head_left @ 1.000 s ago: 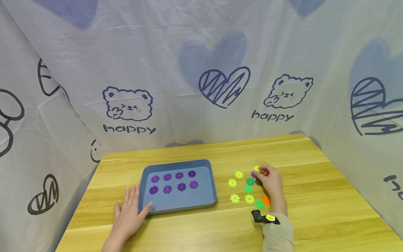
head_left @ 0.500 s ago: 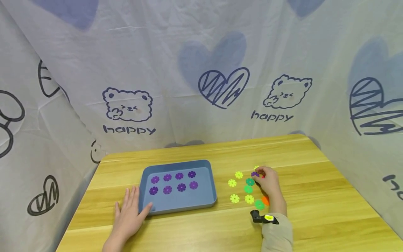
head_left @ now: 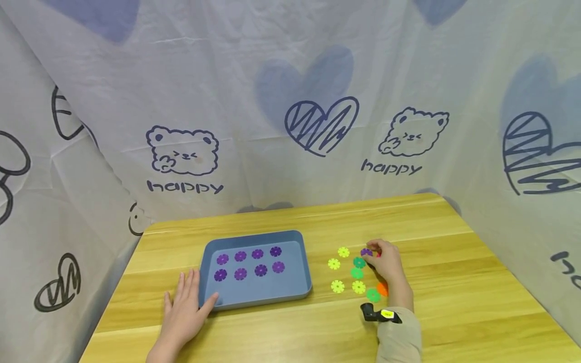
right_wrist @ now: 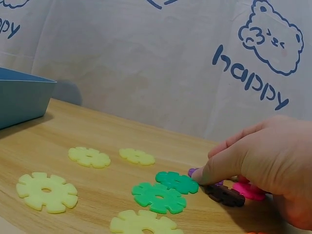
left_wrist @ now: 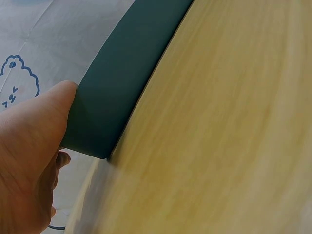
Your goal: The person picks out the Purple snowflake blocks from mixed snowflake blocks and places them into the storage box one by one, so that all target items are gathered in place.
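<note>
With its fingers straight, my left hand rests along the left side of a blue-grey tray, the thumb over its front corner. Inside, two rows of purple notched building discs lie flat. Right of the tray, my right hand pinches another purple notched disc between thumb and index finger, low over the table. Around it are green discs, a dark brown disc and a pink disc. The hand partly covers the pink one.
Several yellow discs lie loose between the tray and my right hand. An orange disc is partly under the right wrist. A printed cloth hangs behind the wooden table.
My right fingers have closed in around the purple disc, and the yellow disc behind them is now hidden. My left hand and the tray have stayed in place.
</note>
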A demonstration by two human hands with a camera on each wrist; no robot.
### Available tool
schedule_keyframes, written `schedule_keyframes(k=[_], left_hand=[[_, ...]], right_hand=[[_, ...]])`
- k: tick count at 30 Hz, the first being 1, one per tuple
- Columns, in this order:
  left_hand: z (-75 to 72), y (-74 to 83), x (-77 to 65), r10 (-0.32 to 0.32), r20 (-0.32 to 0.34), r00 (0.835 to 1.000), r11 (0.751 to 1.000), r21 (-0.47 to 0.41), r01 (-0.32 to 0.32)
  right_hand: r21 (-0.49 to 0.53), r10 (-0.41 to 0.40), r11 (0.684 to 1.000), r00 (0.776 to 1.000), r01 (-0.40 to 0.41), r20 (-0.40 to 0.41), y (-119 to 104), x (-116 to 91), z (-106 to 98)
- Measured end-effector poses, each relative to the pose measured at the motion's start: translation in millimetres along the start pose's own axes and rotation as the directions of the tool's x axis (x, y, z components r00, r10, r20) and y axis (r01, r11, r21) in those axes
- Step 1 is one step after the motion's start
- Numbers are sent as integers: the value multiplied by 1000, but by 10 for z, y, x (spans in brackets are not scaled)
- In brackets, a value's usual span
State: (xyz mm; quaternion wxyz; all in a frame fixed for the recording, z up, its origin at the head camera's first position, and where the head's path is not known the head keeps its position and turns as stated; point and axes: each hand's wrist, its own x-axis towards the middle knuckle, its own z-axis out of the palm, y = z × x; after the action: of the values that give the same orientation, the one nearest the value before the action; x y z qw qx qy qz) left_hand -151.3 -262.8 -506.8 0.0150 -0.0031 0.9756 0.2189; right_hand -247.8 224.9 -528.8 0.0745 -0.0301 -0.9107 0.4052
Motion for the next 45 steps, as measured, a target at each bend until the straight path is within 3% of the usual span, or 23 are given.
schedule_keyframes(k=[9, 15, 21, 30, 37, 43, 45], left_hand=[[1, 0, 4, 6, -11, 1000, 1000, 2, -6], [-6, -2, 8, 4, -7, 1000, 1000, -3, -4], [13, 5, 10, 6, -11, 1000, 1000, -9, -7], [-4, -1, -1, 7, -13, 1000, 1000, -3, -7], [-14, 11, 15, 19, -28, 999, 1000, 3, -19], [-19, 14, -3, 24, -37, 999, 1000, 5, -24], [-16, 12, -12, 23, -36, 999, 1000, 8, -23]], right_hand=[[5, 11, 1000, 1000, -11, 14, -7, 26, 0], [84, 46, 996, 998, -43, -31, -19, 28, -12], [140, 68, 988, 997, -64, -20, -36, 28, -22], [202, 26, 979, 997, -12, -69, -258, 33, 19], [318, -41, 946, 996, 63, -76, -632, 19, 11], [478, -71, 876, 997, 58, 10, -906, -5, 75], [496, -75, 867, 996, 41, 47, -979, -12, 118]])
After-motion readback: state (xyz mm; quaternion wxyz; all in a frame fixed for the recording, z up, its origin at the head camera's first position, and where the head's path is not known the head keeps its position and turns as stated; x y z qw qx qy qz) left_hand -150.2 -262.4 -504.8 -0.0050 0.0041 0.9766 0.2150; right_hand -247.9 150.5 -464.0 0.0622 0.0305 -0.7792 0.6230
